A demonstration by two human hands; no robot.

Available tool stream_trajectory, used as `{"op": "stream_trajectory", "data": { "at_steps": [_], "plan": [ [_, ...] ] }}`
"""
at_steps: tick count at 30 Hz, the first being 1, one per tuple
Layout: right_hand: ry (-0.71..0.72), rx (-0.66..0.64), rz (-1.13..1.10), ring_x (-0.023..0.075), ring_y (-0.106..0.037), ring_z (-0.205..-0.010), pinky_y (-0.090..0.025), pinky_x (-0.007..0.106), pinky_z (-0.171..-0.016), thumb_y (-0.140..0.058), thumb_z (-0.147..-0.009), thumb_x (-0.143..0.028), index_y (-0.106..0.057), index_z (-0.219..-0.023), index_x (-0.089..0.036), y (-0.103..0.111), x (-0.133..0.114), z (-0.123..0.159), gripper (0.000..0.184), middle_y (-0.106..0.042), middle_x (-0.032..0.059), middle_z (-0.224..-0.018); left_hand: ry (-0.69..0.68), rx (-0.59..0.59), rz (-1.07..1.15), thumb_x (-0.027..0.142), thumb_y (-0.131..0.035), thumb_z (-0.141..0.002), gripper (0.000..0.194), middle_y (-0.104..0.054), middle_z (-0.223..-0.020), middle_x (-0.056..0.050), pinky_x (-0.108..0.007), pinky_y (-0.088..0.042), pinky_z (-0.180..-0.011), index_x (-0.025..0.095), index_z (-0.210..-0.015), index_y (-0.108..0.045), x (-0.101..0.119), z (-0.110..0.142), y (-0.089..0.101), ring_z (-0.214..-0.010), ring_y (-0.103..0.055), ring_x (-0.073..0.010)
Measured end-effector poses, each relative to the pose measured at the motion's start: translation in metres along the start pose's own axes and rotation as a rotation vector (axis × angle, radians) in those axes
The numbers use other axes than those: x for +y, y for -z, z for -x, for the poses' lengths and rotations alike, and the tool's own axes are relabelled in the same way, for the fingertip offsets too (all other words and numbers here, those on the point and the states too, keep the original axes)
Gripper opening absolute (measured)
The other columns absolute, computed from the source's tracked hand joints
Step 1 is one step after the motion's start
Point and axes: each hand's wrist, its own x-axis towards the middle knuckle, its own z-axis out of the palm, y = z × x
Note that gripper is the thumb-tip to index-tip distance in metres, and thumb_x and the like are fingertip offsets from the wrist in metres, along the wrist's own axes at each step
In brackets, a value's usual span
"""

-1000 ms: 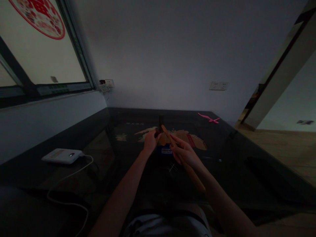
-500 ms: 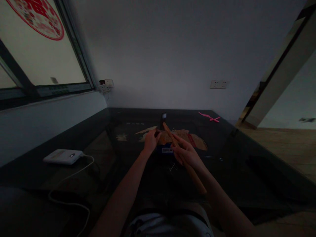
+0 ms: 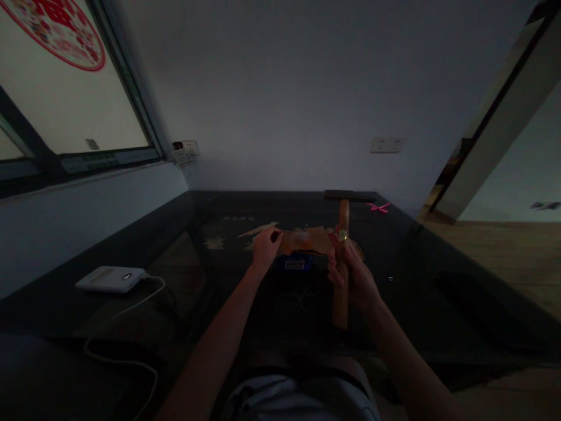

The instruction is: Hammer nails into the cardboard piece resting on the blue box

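Note:
My right hand (image 3: 353, 272) is wrapped round the wooden handle of a hammer (image 3: 343, 234), which stands nearly upright with its dark head at the top. My left hand (image 3: 266, 245) pinches thumb and forefinger together at the left end of a brown, cardboard-like piece (image 3: 307, 240). Whether the fingertips grip that piece or something small on it cannot be made out. A small blue box (image 3: 295, 262) with a pale label is just below the piece's near edge. Several thin nail-like pins (image 3: 302, 296) are scattered on the dark tabletop nearer to me.
A white power bank (image 3: 111, 279) with a white cable (image 3: 140, 301) lies at the left of the glossy black table (image 3: 201, 321). A pink ribbon (image 3: 379, 208) is at the far right, a dark flat object (image 3: 482, 310) at the right. Behind stands a wall with sockets (image 3: 387, 145).
My right hand has moved right and swung the hammer upright, its head now away from the left hand. My left hand stays by the brown piece, its fingertips pinched.

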Motion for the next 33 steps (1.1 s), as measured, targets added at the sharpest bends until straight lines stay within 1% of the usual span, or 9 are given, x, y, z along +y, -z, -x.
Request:
{"op": "stream_trajectory", "data": {
  "at_steps": [3,9,15,18,22,24,26,29,33],
  "plan": [
    [-0.042,-0.043,-0.045,0.0039,-0.031,-0.036,-0.026,0.016,-0.036,-0.049,-0.086,-0.043,-0.041,-0.118,-0.035,0.011,0.003,0.001,0.034,-0.045,-0.0084,-0.060,0.016,-0.008,-0.038,0.026,-0.053,-0.081,0.012,-0.065,-0.075,-0.003,-0.027,-0.044,-0.069,0.019,-0.079,-0.063,0.000,0.000,0.001,-0.071,-0.059,-0.0159],
    [-0.065,-0.128,-0.131,0.0014,-0.011,-0.031,-0.011,0.012,-0.028,-0.051,-0.086,-0.039,-0.048,-0.107,-0.030,0.033,0.007,0.002,0.022,-0.035,-0.0114,-0.051,-0.046,0.009,-0.010,0.025,-0.055,-0.080,0.012,-0.066,-0.083,-0.005,-0.029,-0.046,-0.074,0.017,-0.085,-0.062,-0.001,-0.005,0.013,-0.078,-0.059,-0.0169],
    [-0.060,-0.095,-0.079,0.0000,-0.017,-0.031,-0.015,0.011,-0.028,-0.059,-0.082,-0.028,-0.051,-0.108,-0.026,0.027,0.011,0.009,0.027,-0.034,-0.0113,-0.052,-0.180,0.135,0.088,0.020,-0.049,-0.083,0.013,-0.063,-0.087,-0.005,-0.028,-0.046,-0.077,0.017,-0.089,-0.060,0.019,0.003,0.047,-0.084,-0.058,-0.0157],
    [-0.053,-0.079,-0.078,-0.0003,-0.017,-0.031,-0.014,0.010,-0.027,-0.059,-0.082,-0.027,-0.054,-0.103,-0.023,0.025,0.014,0.009,0.022,-0.032,-0.0115,-0.052,-0.297,-0.029,0.117,0.022,-0.045,-0.087,0.016,-0.063,-0.088,-0.005,-0.028,-0.045,-0.080,0.017,-0.089,-0.060,0.028,0.024,0.061,-0.086,-0.058,-0.0153],
    [-0.049,-0.081,-0.083,-0.0005,-0.016,-0.031,-0.015,0.010,-0.027,-0.058,-0.083,-0.028,-0.054,-0.097,-0.022,0.028,0.017,0.007,0.015,-0.032,-0.0117,-0.052,-0.354,-0.466,0.086,0.023,-0.047,-0.086,0.016,-0.064,-0.090,-0.004,-0.026,-0.045,-0.078,0.018,-0.093,-0.061,0.025,0.058,0.063,-0.084,-0.059,-0.0143],
    [-0.047,-0.074,-0.083,-0.0005,-0.016,-0.031,-0.016,0.009,-0.027,-0.058,-0.083,-0.028,-0.053,-0.096,-0.023,0.030,0.017,0.007,0.014,-0.033,-0.0117,-0.052,-0.326,-0.622,0.070,0.022,-0.049,-0.084,0.015,-0.063,-0.092,-0.003,-0.025,-0.045,-0.076,0.019,-0.095,-0.060,0.021,0.070,0.059,-0.084,-0.059,-0.0137],
    [-0.048,-0.068,-0.083,-0.0005,-0.017,-0.031,-0.017,0.009,-0.027,-0.058,-0.083,-0.027,-0.053,-0.096,-0.023,0.030,0.017,0.006,0.014,-0.034,-0.0116,-0.052,-0.291,-0.695,0.068,0.021,-0.051,-0.083,0.015,-0.062,-0.094,-0.002,-0.025,-0.045,-0.077,0.020,-0.095,-0.060,0.020,0.079,0.057,-0.085,-0.058,-0.0137],
    [-0.050,-0.069,-0.085,-0.0003,-0.017,-0.031,-0.017,0.009,-0.027,-0.057,-0.083,-0.027,-0.052,-0.095,-0.023,0.030,0.016,0.006,0.013,-0.034,-0.0116,-0.051,-0.283,-0.720,0.077,0.023,-0.053,-0.083,0.014,-0.061,-0.095,-0.003,-0.026,-0.044,-0.081,0.020,-0.095,-0.060,0.025,0.084,0.056,-0.090,-0.056,-0.0144],
    [-0.050,-0.061,-0.084,-0.0002,-0.017,-0.031,-0.016,0.009,-0.027,-0.058,-0.083,-0.027,-0.052,-0.094,-0.023,0.029,0.017,0.007,0.014,-0.034,-0.0118,-0.051,-0.424,-0.798,0.073,0.028,-0.055,-0.083,0.015,-0.061,-0.097,-0.003,-0.028,-0.041,-0.083,0.020,-0.095,-0.059,0.037,0.087,0.056,-0.094,-0.054,-0.0157]
  ]
}}
